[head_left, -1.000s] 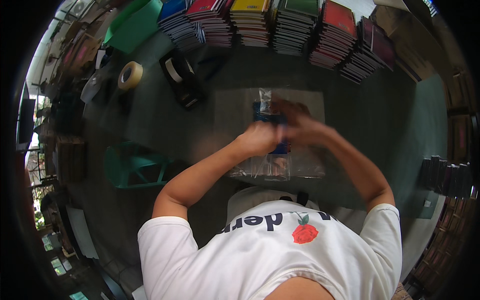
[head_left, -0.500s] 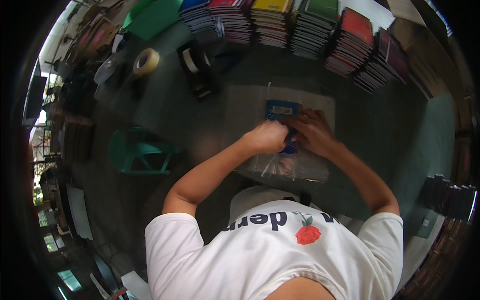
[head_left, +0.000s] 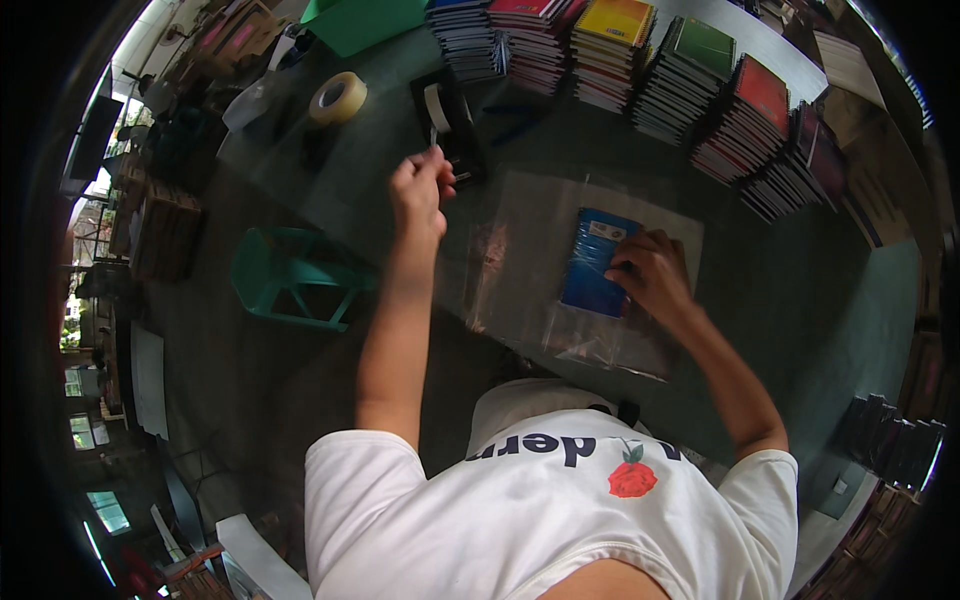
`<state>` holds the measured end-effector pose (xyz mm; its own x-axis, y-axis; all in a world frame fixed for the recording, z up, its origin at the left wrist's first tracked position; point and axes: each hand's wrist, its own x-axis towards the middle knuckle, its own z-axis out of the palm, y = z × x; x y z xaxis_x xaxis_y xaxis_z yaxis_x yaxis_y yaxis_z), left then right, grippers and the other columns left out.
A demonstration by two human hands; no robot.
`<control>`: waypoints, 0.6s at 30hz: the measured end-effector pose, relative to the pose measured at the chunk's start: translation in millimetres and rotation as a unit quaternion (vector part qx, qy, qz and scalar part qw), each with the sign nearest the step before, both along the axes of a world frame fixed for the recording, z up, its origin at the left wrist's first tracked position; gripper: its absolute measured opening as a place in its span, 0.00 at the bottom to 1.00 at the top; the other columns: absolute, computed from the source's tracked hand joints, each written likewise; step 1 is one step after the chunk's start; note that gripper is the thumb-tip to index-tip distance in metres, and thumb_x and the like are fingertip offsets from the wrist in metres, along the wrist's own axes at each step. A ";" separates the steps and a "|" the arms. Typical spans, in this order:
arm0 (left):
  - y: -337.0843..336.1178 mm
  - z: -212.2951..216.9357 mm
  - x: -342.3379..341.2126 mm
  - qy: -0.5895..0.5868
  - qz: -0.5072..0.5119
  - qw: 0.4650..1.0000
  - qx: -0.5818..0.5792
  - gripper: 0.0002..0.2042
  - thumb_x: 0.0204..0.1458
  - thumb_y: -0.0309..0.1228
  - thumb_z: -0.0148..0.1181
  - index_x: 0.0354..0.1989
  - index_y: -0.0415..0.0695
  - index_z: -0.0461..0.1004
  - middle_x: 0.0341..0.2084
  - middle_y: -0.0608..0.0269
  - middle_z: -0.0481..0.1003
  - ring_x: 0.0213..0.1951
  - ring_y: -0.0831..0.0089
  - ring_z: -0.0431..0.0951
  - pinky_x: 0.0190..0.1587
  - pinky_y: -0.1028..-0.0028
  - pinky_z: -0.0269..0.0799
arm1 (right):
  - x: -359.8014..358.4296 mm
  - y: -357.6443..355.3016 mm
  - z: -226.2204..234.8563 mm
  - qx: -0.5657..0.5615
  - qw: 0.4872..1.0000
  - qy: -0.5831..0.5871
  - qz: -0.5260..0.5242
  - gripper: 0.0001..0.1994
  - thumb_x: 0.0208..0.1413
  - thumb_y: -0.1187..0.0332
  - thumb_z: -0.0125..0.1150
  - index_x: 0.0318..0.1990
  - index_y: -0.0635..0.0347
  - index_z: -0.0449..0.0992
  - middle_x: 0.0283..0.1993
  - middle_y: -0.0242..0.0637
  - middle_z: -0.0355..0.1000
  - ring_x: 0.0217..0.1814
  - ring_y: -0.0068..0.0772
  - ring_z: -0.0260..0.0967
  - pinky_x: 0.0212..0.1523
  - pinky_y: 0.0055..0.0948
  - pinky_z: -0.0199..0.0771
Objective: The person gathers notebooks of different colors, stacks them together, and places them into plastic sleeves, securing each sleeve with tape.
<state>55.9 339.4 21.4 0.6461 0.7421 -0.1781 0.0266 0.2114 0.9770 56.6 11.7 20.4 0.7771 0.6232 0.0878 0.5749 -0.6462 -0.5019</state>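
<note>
A blue notebook with a white label lies on clear plastic film spread over the table. My right hand rests at the notebook's right side, its bent fingers closed on that edge; what lies under the fingertips is hidden. Farther left, my left hand is raised to the front of a black tape dispenser. Its fingers are pinched together around a thin pale strip of tape by the dispenser's roll.
Stacks of spiral notebooks in several colours line the table's far side. A tape roll, a green bin and dark pens lie around the dispenser. Left of the table stands a green stool; dark notebooks sit far right.
My left hand has left the blue notebook and reached forward and left to the tape dispenser. My right hand stays at the notebook, now more uncovered. The whole view has shifted slightly.
</note>
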 end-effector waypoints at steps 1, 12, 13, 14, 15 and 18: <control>-4.7 1.1 -8.3 -0.010 -0.013 0.978 -0.206 0.09 0.46 0.30 0.64 0.21 0.37 0.74 0.14 0.56 0.69 0.20 0.66 0.70 0.28 0.68 0.67 | -0.1 0.6 -1.0 -0.005 1.000 -0.001 0.001 0.09 0.41 0.63 0.68 0.32 0.51 0.78 0.42 0.25 0.74 0.53 0.39 0.64 0.51 0.43 0.59; -39.2 40.6 7.5 0.205 -0.424 0.789 0.394 0.12 0.48 0.36 0.60 0.30 0.37 0.77 0.17 0.58 0.74 0.22 0.74 0.74 0.28 0.71 0.69 | -1.9 -4.2 -16.6 0.057 0.995 0.054 -0.062 0.46 0.39 0.56 0.70 0.67 0.44 0.50 0.54 0.29 0.69 0.66 0.48 0.50 0.64 0.50 0.44; -71.2 42.2 8.4 0.188 -0.471 0.793 0.338 0.12 0.51 0.36 0.57 0.30 0.38 0.77 0.17 0.61 0.73 0.22 0.76 0.73 0.27 0.74 0.68 | -2.1 -3.0 -14.3 0.048 0.995 0.059 -0.062 0.46 0.39 0.56 0.70 0.66 0.45 0.50 0.54 0.29 0.69 0.66 0.48 0.50 0.64 0.50 0.44; -101.9 49.8 11.6 0.216 -0.541 0.743 0.330 0.14 0.51 0.39 0.57 0.32 0.38 0.78 0.19 0.60 0.75 0.23 0.76 0.74 0.28 0.73 0.69 | -1.9 -3.2 -11.5 0.037 0.995 0.063 -0.067 0.46 0.39 0.56 0.70 0.66 0.46 0.50 0.54 0.30 0.68 0.66 0.48 0.50 0.64 0.50 0.45; -117.3 25.9 11.7 0.179 -0.587 0.720 0.324 0.16 0.48 0.40 0.59 0.36 0.39 0.78 0.21 0.56 0.76 0.24 0.72 0.75 0.31 0.72 0.71 | -1.5 -0.9 -7.8 0.031 0.995 0.065 -0.063 0.46 0.39 0.56 0.70 0.66 0.47 0.50 0.54 0.31 0.68 0.66 0.48 0.51 0.63 0.50 0.45; -153.6 4.1 15.5 0.102 -0.593 0.657 0.453 0.15 0.43 0.37 0.61 0.37 0.40 0.78 0.26 0.47 0.76 0.29 0.60 0.78 0.36 0.66 0.73 | 0.6 -3.1 -12.2 0.028 0.996 0.053 -0.065 0.46 0.37 0.56 0.71 0.66 0.46 0.52 0.54 0.34 0.68 0.65 0.49 0.52 0.64 0.51 0.45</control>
<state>71.4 185.8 25.5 0.8974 -0.4017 -0.1828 -0.2027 -0.7431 0.6378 57.2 8.6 8.3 0.8574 0.5136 0.0327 0.4302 -0.6803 -0.5934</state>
